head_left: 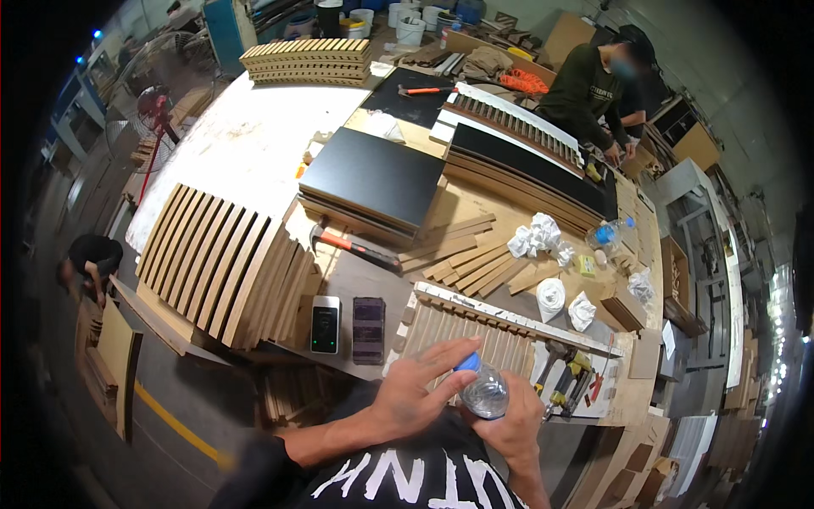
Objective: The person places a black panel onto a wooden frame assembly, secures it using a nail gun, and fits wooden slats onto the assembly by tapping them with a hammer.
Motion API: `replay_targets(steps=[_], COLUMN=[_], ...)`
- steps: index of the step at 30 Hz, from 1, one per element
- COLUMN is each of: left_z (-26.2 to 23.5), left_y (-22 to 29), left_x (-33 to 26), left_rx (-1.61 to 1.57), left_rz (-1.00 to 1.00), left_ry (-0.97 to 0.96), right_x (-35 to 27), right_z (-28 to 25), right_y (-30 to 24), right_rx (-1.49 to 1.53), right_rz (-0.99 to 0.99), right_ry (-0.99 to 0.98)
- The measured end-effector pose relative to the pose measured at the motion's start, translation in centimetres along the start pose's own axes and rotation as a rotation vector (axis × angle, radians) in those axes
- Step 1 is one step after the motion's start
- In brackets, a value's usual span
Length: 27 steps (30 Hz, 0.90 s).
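Observation:
Close in front of my body I hold a clear plastic bottle (pixel 486 395), tilted, with its blue cap (pixel 469 362) towards my left. My right hand (pixel 515 417) is wrapped round the bottle's body. The fingers and thumb of my left hand (pixel 424 380) close about the cap and neck. Just beyond my hands lies a white-edged slotted frame (pixel 441 327) with wooden strips set in it. To my left, a white phone-like device (pixel 326 324) with a lit screen and a dark phone (pixel 368 329) lie side by side.
A stack of slotted wooden panels (pixel 208 263) stands at the left. Farther back are a hammer (pixel 356 248), black panels (pixel 373 178), loose wooden strips (pixel 479 263), crumpled white paper (pixel 536 236) and another bottle (pixel 612 233). Yellow power tools (pixel 570 379) lie at right. A co-worker (pixel 589 89) stands across the table.

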<state>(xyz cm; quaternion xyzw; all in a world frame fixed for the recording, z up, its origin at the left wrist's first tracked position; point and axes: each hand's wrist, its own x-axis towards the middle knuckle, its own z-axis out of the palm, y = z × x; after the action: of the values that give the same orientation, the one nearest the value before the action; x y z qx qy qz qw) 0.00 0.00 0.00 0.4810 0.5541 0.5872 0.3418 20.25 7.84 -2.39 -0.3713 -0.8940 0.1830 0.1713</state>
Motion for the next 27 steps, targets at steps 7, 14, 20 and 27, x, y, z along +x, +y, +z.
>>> replay_targets(steps=[7,14,20,27], left_z=[-2.1,-2.5,-6.9,-9.3], left_y=[0.5,1.0,1.2,-8.7], left_x=[3.6,3.2,2.5,-0.8], left_rx=[-0.354,-0.160,-0.216,-0.146], left_rz=[0.089,0.028,0.025,-0.085], left_ry=[-0.468,-0.271,-0.364,0.258], right_x=[0.6,3.6,6.9,13.9], right_z=[-0.8,-0.3,2.0,8.3], right_y=[3.2,-2.1,-2.1,-3.9], right_rx=[1.120,0.325,0.994,0.629], right_rz=[0.168,0.163,-0.159,-0.111], right_ry=[-0.552,-0.338,-0.540,-0.810])
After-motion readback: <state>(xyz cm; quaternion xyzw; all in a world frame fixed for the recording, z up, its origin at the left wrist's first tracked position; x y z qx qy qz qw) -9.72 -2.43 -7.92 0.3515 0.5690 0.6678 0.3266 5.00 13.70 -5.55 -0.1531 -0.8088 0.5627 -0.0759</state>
